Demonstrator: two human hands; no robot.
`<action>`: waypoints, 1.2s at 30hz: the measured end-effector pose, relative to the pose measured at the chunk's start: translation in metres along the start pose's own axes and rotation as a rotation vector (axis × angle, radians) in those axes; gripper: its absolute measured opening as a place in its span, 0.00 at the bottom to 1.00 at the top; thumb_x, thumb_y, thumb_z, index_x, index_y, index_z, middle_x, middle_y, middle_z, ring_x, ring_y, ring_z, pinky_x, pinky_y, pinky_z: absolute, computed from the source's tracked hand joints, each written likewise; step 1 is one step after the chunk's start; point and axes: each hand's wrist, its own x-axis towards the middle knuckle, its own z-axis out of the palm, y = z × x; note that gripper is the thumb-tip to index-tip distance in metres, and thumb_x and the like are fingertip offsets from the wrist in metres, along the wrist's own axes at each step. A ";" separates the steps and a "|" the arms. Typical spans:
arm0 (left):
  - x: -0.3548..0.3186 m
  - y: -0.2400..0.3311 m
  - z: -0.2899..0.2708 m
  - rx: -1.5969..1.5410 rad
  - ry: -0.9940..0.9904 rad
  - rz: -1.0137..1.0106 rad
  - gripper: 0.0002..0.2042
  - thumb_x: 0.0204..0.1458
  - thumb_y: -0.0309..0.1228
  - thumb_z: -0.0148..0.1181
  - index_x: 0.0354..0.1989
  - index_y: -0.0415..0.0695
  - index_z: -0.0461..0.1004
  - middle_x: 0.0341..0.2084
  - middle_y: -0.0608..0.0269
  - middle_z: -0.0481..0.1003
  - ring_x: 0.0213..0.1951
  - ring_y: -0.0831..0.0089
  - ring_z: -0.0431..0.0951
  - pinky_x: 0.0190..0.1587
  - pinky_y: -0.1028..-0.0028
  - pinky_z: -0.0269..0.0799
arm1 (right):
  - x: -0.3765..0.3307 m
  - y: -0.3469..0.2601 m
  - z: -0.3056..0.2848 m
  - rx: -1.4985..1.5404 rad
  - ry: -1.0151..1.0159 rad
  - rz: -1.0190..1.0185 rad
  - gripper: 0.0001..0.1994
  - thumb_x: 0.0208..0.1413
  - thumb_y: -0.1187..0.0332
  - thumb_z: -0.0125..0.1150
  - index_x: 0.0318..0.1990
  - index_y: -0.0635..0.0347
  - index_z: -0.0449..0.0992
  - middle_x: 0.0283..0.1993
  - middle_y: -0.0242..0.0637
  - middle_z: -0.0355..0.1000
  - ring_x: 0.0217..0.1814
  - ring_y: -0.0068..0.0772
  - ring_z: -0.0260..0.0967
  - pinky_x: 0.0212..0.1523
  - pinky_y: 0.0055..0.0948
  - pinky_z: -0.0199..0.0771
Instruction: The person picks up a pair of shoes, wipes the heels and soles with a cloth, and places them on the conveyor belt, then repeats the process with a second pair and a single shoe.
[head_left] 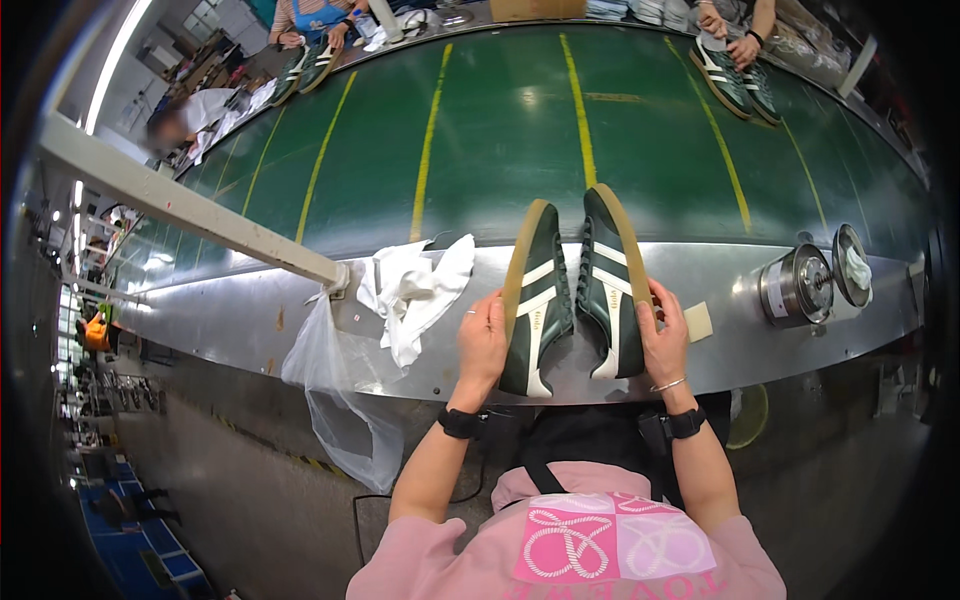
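Pink shirt (pixel 478 560) lies nearest. Left hand (pixel 482 338) grasps one shoe (pixel 548 345), right hand (pixel 666 340) the other shoe (pixel 622 325), both over the ledge (pixel 725 365), long axes running forward, toes toward the belt (pixel 500 130)

The left forearm (pixel 430 475) and right forearm (pixel 703 462) reach forward, bare, leaning gently toward each other. The left wrist (pixel 471 395) and right wrist (pixel 680 398) run nearly straight. The left hand (pixel 484 340) and right hand (pixel 664 337) sit about level, well apart, palms turned inward, fingers bent in a grip, thumbs pointing forward.
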 end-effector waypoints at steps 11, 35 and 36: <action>0.001 -0.006 -0.002 -0.055 -0.046 -0.075 0.17 0.68 0.37 0.45 0.49 0.37 0.76 0.41 0.48 0.78 0.44 0.56 0.78 0.49 0.65 0.71 | -0.002 0.019 -0.001 0.171 0.005 0.121 0.16 0.64 0.65 0.58 0.56 0.63 0.74 0.47 0.36 0.73 0.39 0.23 0.69 0.40 0.24 0.72; 0.011 -0.018 -0.002 -0.427 -0.320 -0.395 0.29 0.63 0.48 0.57 0.61 0.35 0.66 0.44 0.59 0.76 0.43 0.77 0.74 0.46 0.78 0.70 | 0.000 0.038 0.001 0.428 -0.162 0.359 0.30 0.60 0.54 0.66 0.65 0.59 0.68 0.46 0.37 0.78 0.45 0.22 0.72 0.46 0.21 0.71; 0.013 -0.017 -0.003 -0.437 -0.356 -0.433 0.29 0.63 0.49 0.56 0.62 0.35 0.66 0.44 0.59 0.77 0.43 0.77 0.75 0.46 0.77 0.71 | 0.000 0.038 -0.002 0.432 -0.159 0.355 0.30 0.60 0.54 0.66 0.65 0.59 0.68 0.46 0.37 0.78 0.45 0.22 0.72 0.46 0.21 0.71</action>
